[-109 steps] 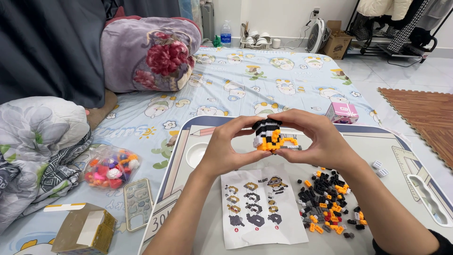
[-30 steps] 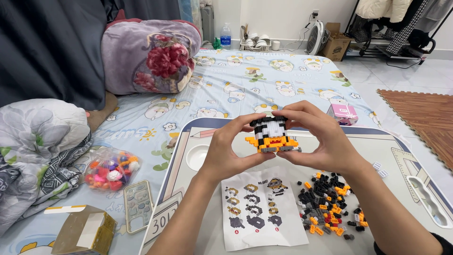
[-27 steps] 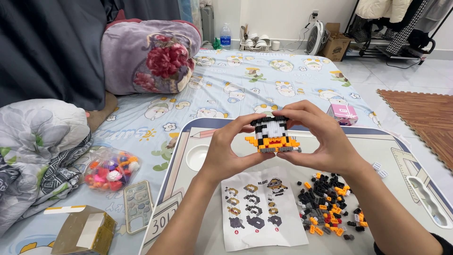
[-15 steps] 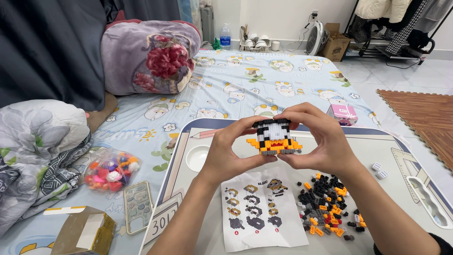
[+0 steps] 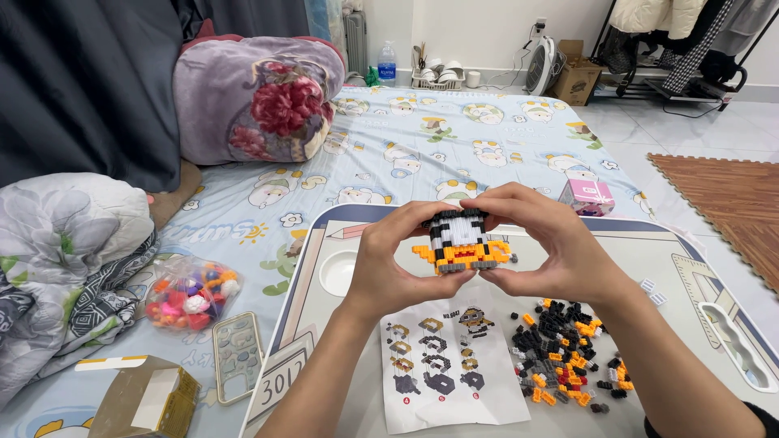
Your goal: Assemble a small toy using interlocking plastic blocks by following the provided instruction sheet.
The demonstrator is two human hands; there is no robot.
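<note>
Bedding printed with cartoon figures point(image 5: 454, 154) covers the floor of a lived-in room, and on it stands a low lap table point(image 5: 706, 268) with a round cup recess at its left end. Above the table's middle, both hands hold a small block figure point(image 5: 462, 242) in black, white and orange, raised clear of the tabletop. The left hand point(image 5: 389, 264) curls around the figure's left side, its thumb under the orange base and its fingers bent over the black top; the right hand point(image 5: 560, 247) mirrors it on the other side, fingers pressed close together and closed on the model. Directly below the hands lies a sheet of building instructions point(image 5: 446, 365), flat on the table, and just beside it to the right sits a loose pile of small bricks point(image 5: 564, 353) in black, grey and orange. A pink box point(image 5: 588, 196) rests on the bedding behind the table's far edge. Off to the left, a clear bag of colourful pieces point(image 5: 188, 292) lies beside a clear phone case point(image 5: 237, 355) and an open cardboard box point(image 5: 142, 399)
</note>
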